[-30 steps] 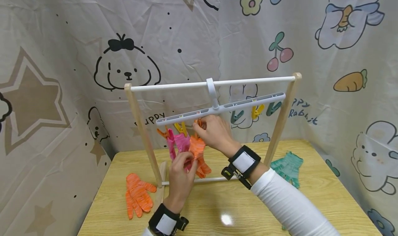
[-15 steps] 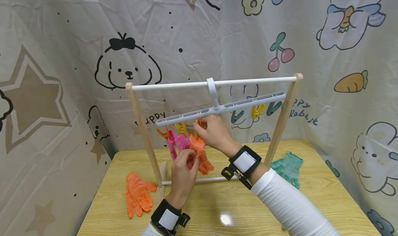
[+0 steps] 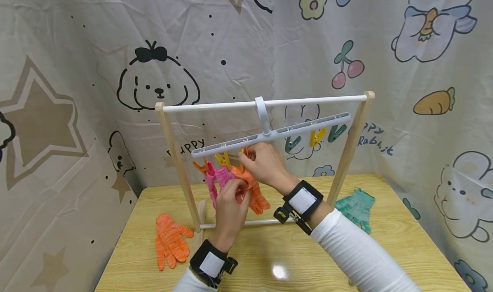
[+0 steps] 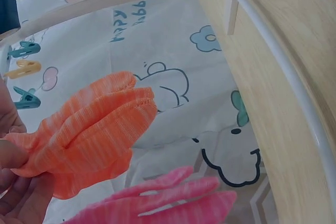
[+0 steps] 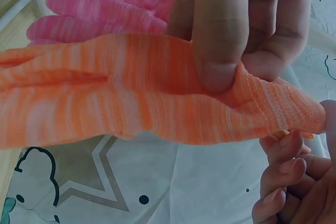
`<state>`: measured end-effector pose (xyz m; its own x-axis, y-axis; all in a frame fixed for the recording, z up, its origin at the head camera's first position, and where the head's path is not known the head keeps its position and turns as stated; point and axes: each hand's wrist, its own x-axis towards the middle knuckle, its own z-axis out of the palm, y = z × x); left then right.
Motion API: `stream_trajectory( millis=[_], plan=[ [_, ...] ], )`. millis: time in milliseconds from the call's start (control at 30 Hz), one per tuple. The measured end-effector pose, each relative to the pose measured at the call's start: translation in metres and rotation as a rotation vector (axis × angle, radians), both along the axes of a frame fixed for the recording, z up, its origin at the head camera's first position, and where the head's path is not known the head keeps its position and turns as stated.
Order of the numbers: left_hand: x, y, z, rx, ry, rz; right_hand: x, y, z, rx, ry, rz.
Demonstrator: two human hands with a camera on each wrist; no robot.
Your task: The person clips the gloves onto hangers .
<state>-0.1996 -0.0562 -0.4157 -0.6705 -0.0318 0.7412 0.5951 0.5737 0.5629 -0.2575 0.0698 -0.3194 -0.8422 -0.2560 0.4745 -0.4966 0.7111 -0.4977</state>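
Note:
In the head view my left hand (image 3: 232,210) pinches an orange knit glove (image 3: 259,198) near its cuff. My right hand (image 3: 266,163) grips an orange clothespin (image 3: 244,152) under the grey hanger (image 3: 308,127), at the glove's cuff; its fingers hide most of the clothespin. Seen from the left wrist, the glove (image 4: 100,129) sticks out sideways from my thumb and fingers. The right wrist view has the left thumb pressed on the orange fabric (image 5: 152,87), with the right fingers (image 5: 283,177) at the cuff end. A pink glove (image 3: 223,175) hangs alongside from orange and yellow clothespins.
The hanger hooks over the white rail of a wooden stand (image 3: 173,163). Two green clothespins and a yellow clothespin (image 3: 317,137) hang on its right half. Another orange glove (image 3: 171,243) lies at left on the table (image 3: 300,258), a green glove (image 3: 358,208) at right.
My left hand has moved slightly up and right, swinging the orange glove's fingers rightward. The hanger has shifted a little to the left. The right hand stays at the clothespin.

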Motion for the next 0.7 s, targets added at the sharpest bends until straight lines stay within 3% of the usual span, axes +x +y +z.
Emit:
stream_trajectory(
  millis=[300,700],
  plan=[
    [-0.0009,0.0018,0.0041,-0.017,-0.049,0.000,0.0005,-0.0010,-0.0025,-0.021,-0.027,0.006],
    [0.0002,0.0020,0.0008,-0.022,-0.047,-0.019,0.0038,-0.0021,-0.0063,-0.053,-0.036,0.018]
  ],
)
